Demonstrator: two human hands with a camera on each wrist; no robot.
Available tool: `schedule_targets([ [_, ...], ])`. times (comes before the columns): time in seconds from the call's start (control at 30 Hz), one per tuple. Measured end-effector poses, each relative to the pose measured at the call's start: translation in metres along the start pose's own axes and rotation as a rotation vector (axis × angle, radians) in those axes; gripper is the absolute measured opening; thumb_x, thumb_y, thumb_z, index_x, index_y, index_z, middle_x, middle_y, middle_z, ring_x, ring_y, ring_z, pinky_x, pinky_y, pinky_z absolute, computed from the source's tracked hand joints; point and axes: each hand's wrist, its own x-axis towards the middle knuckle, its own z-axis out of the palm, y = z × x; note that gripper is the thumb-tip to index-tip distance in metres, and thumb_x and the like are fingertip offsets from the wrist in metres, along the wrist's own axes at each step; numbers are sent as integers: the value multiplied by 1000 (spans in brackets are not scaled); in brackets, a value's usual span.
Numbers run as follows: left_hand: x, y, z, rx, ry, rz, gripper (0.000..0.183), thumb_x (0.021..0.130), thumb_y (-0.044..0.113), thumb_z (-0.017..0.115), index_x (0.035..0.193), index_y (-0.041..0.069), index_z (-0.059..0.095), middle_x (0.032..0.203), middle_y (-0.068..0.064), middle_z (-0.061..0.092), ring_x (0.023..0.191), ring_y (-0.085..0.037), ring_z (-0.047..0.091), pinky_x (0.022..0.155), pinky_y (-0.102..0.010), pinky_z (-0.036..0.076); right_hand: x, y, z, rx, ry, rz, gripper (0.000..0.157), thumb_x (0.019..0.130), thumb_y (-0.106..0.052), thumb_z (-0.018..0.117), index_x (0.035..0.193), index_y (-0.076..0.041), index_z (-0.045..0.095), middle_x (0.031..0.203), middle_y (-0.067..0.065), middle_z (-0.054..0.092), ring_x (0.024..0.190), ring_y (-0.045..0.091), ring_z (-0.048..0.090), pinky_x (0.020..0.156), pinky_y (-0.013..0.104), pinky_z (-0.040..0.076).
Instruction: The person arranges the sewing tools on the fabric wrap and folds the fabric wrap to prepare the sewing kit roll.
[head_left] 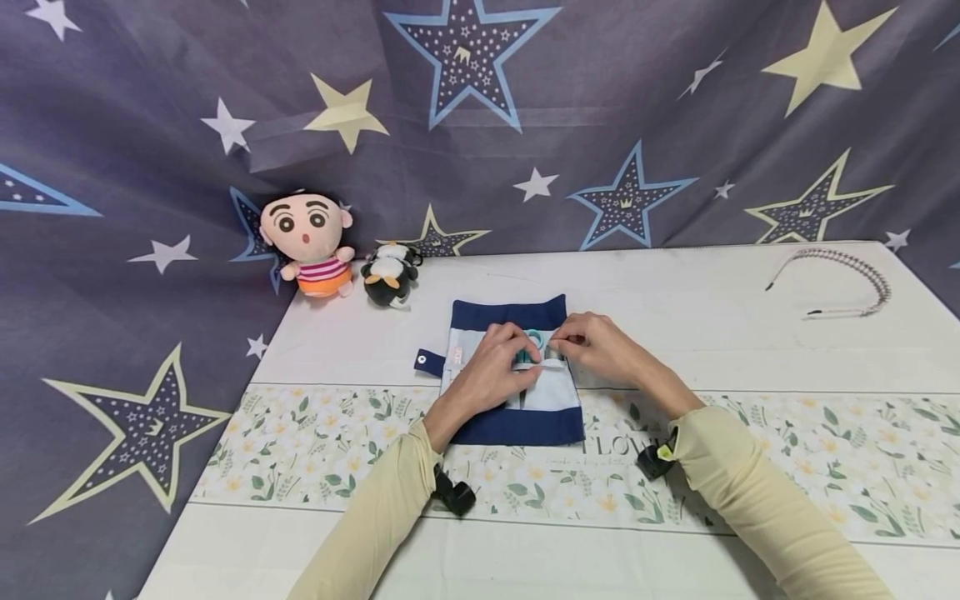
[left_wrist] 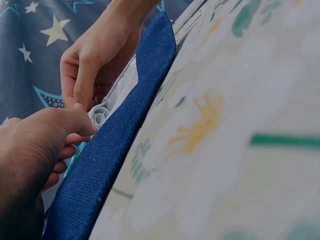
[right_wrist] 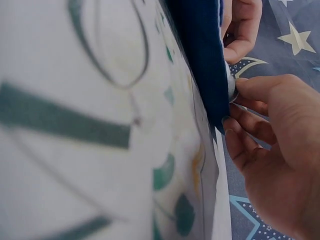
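A navy and pale-blue fabric tool pouch [head_left: 517, 427] lies unfolded on the table. A teal ring handle [head_left: 535, 337], like that of scissors, shows at its pocket band between the hands. My left hand [head_left: 495, 367] pinches the pocket edge from the left, thumb and fingertips close together. From the right, my right hand [head_left: 596, 346] pinches a small whitish item at the pocket's mouth; its kind cannot be told. In the left wrist view a white, coiled-looking end [left_wrist: 100, 116] sits by the left thumb. The right wrist view has the right fingertips against the navy border [right_wrist: 202, 55].
A snap tab [head_left: 429, 362] sticks out from the pouch's left side. Behind, at the left, are a plush doll [head_left: 318, 242] and a penguin plush [head_left: 388, 273]. A beaded headband [head_left: 873, 279] lies at the far right. A star-patterned curtain [head_left: 540, 150] hangs behind the table.
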Motion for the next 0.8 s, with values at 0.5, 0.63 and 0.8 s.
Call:
schedule_targets([
  [0.5, 0, 0, -1, -7, -15, -16, 6, 98, 18, 69, 102, 14, 73, 115, -7, 59, 102, -25, 47, 88, -41, 42, -1, -1, 0, 57, -68, 30, 15, 101, -2, 65, 101, -2, 80, 91, 2, 68, 70, 14, 54, 63, 29, 45],
  [0.63, 0, 0, -1, -4, -18, -15, 6, 98, 18, 70, 101, 14, 73, 115, -7, 59, 103, -25, 47, 88, -41, 42, -1, -1, 0, 68, -90, 50, 15, 101, -3, 65, 99, -4, 80, 91, 2, 67, 70, 15, 54, 63, 30, 46],
  [0.8, -1, 0, -1, -4, -16, -17, 7, 98, 19, 70, 101, 14, 73, 116, -7, 59, 104, -26, 47, 89, -42, 42, -1, -1, 1, 77, -99, 48, 15, 101, -3, 64, 98, -4, 79, 93, 2, 68, 73, 15, 56, 65, 31, 47],
])
